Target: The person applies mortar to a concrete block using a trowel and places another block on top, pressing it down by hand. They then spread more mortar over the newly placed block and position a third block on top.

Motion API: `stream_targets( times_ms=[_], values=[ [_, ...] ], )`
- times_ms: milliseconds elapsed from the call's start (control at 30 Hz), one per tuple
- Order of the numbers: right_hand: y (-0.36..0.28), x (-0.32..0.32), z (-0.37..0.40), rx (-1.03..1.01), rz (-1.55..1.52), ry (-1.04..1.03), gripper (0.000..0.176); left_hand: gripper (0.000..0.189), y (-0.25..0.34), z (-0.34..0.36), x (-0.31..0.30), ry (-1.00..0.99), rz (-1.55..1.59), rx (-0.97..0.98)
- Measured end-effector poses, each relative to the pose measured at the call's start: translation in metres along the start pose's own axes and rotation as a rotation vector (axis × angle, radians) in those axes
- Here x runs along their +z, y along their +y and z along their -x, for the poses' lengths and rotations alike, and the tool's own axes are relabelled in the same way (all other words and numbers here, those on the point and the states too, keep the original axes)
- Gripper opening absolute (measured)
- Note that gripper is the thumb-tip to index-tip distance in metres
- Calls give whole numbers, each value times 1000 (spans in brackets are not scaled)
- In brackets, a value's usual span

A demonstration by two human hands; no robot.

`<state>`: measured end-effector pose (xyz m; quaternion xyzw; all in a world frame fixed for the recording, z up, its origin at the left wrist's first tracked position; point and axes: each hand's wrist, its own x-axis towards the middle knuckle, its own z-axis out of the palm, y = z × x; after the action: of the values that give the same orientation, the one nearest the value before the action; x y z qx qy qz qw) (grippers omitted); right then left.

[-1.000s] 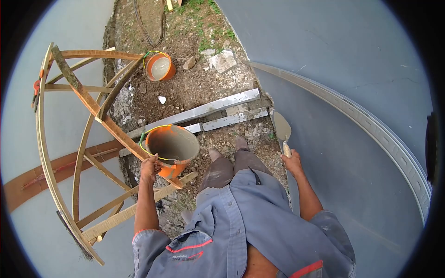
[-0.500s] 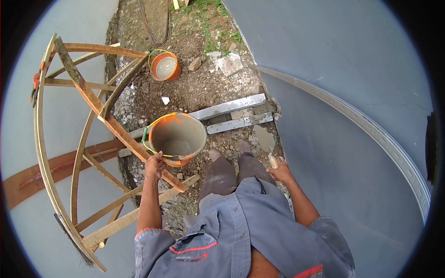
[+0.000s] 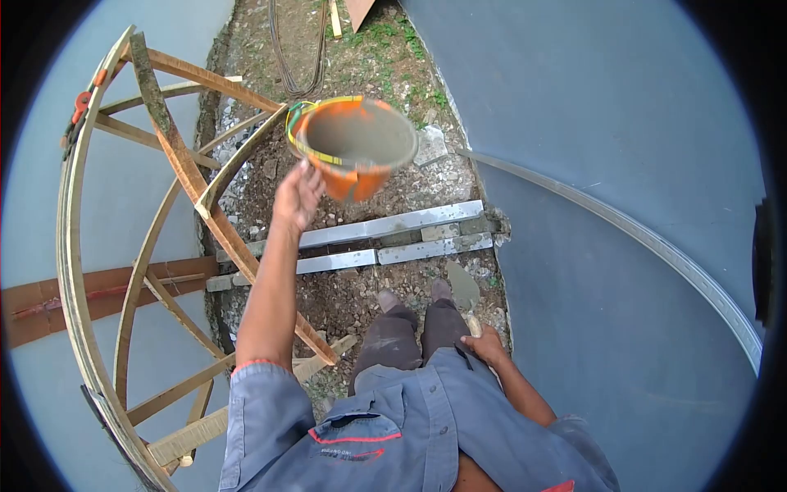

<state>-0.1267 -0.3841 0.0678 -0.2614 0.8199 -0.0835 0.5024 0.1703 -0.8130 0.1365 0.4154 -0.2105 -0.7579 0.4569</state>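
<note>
My left hand (image 3: 299, 195) is stretched forward with its fingers loosely apart, right beside the lower left rim of an orange bucket (image 3: 361, 176). The bucket is slightly blurred and tilted, its grey-coated inside facing me, and looks raised off the ground. Its yellow handle (image 3: 316, 152) lies along the near left rim. Whether my fingertips still touch the bucket is unclear. My right hand (image 3: 489, 344) is closed around the handle of a trowel (image 3: 464, 287), whose blade points forward above the ground near my feet.
A curved wooden frame (image 3: 70, 238) stands on the left. Two pale beams (image 3: 426, 218) cross the ground ahead of my feet. A grey wall (image 3: 607, 271) with a curved metal strip (image 3: 648, 234) is on the right. Coiled rods (image 3: 275, 49) and a broken slab (image 3: 431, 148) lie farther ahead.
The larger bucket and my left hand have moved forward, away from my body, and the fingers have loosened. The smaller bucket is now out of sight. My right hand still holds the trowel.
</note>
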Motion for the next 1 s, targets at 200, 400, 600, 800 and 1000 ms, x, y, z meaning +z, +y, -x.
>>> stream_targets(
  times_ms=[200,400,600,800,1000],
  values=[
    [2,16,6,-32,-26,6,61,85,89,1,10,271,-840,722],
    [34,45,3,18,-26,-60,62,81,64,50,-145,558,-935,728],
    [1,35,17,21,128,-113,56,111,19,87,-251,809,-656,152],
    [5,19,26,15,-65,-142,62,108,-1,106,-300,864,-601,-97],
    [8,16,46,72,-207,-143,61,94,-23,106,-319,695,-545,-103]
  ],
)
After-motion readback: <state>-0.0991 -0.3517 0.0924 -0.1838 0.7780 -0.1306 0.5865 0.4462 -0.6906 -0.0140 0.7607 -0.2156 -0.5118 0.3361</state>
